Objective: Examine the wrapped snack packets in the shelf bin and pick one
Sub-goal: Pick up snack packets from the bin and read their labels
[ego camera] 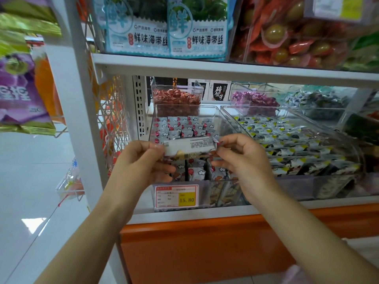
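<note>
A long wrapped snack packet with a white printed back is held level in front of the clear shelf bin. My left hand pinches its left end and my right hand pinches its right end. The bin behind holds several small packets in white wrappers with red dots and cloud prints. A red and yellow price tag reading 15.80 is fixed to the bin's front wall, just below my hands.
A second clear bin to the right holds black, white and yellow packets. Smaller bins with red and purple sweets stand behind. Seaweed bags fill the shelf above. The white upright post stands left; an orange base panel is below.
</note>
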`<control>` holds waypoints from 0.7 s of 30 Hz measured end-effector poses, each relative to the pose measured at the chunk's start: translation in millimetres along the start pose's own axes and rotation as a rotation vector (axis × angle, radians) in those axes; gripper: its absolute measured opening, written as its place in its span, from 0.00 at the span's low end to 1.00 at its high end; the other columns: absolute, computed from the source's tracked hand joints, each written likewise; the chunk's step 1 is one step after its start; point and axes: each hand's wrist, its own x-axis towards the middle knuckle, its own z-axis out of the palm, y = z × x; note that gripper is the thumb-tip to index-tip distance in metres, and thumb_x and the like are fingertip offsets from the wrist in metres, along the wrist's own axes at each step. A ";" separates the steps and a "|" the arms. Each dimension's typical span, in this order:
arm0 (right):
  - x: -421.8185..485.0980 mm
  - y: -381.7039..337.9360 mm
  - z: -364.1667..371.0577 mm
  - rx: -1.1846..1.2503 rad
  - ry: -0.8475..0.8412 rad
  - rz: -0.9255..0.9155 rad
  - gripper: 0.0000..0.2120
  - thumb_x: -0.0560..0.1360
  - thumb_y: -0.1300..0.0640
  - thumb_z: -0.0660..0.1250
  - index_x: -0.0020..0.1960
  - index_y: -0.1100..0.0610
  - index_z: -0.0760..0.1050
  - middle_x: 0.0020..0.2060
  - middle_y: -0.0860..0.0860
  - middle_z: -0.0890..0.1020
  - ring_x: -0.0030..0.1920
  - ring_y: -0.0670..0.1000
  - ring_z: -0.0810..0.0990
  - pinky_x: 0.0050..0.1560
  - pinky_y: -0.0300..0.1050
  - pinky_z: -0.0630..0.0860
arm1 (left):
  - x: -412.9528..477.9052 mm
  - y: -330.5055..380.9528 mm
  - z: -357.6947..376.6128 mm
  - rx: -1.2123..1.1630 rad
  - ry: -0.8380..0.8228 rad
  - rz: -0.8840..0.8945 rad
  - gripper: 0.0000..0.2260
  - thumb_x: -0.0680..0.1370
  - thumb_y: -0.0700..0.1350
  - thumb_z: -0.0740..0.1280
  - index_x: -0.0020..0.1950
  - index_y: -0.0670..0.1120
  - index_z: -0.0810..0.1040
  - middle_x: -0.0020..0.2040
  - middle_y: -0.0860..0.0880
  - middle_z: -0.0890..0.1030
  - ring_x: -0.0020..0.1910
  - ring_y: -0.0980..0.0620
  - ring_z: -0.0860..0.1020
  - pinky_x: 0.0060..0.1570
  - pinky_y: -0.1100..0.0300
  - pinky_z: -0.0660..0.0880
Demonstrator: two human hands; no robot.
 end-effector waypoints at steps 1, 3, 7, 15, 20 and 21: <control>-0.1 0.0 0.3 -0.011 -0.006 0.001 0.09 0.74 0.70 0.64 0.43 0.57 0.77 0.44 0.59 0.81 0.36 0.50 0.83 0.41 0.46 0.82 | -0.8 -0.3 0.1 0.042 0.007 0.014 0.11 0.72 0.48 0.68 0.48 0.41 0.74 0.37 0.46 0.84 0.37 0.47 0.83 0.32 0.61 0.78; 0.2 -0.3 0.9 0.007 -0.024 0.027 0.11 0.75 0.70 0.62 0.43 0.57 0.78 0.44 0.59 0.82 0.35 0.52 0.83 0.44 0.51 0.82 | -1.2 0.2 1.3 0.088 0.042 0.029 0.16 0.70 0.50 0.69 0.50 0.40 0.74 0.39 0.44 0.84 0.38 0.48 0.84 0.33 0.62 0.79; 1.7 -0.7 2.9 0.199 -0.088 0.055 0.10 0.75 0.65 0.64 0.39 0.56 0.80 0.46 0.60 0.81 0.44 0.55 0.83 0.41 0.46 0.80 | -1.9 1.6 1.5 0.095 0.045 0.035 0.11 0.75 0.43 0.68 0.55 0.42 0.75 0.46 0.42 0.83 0.40 0.49 0.84 0.36 0.62 0.79; -0.3 -1.8 4.7 -0.069 -0.106 -0.042 0.05 0.71 0.57 0.71 0.46 0.51 0.83 0.44 0.48 0.85 0.49 0.50 0.82 0.54 0.56 0.78 | -5.8 5.4 1.5 0.155 -0.028 0.072 0.09 0.75 0.40 0.67 0.55 0.47 0.79 0.48 0.44 0.83 0.42 0.53 0.84 0.39 0.68 0.78; 0.9 -2.3 7.5 -0.157 -0.048 -0.110 0.04 0.72 0.57 0.70 0.39 0.53 0.81 0.32 0.43 0.81 0.36 0.41 0.79 0.41 0.41 0.75 | -6.8 6.3 0.1 0.201 -0.064 0.109 0.10 0.74 0.39 0.68 0.50 0.52 0.79 0.44 0.48 0.84 0.41 0.54 0.84 0.40 0.68 0.78; 1.3 -2.3 7.9 -0.181 -0.039 -0.128 0.04 0.72 0.57 0.70 0.38 0.54 0.81 0.32 0.44 0.81 0.35 0.40 0.78 0.39 0.38 0.74 | -7.0 6.1 0.2 0.221 -0.072 0.113 0.10 0.73 0.39 0.68 0.50 0.52 0.79 0.43 0.50 0.84 0.41 0.55 0.84 0.40 0.68 0.78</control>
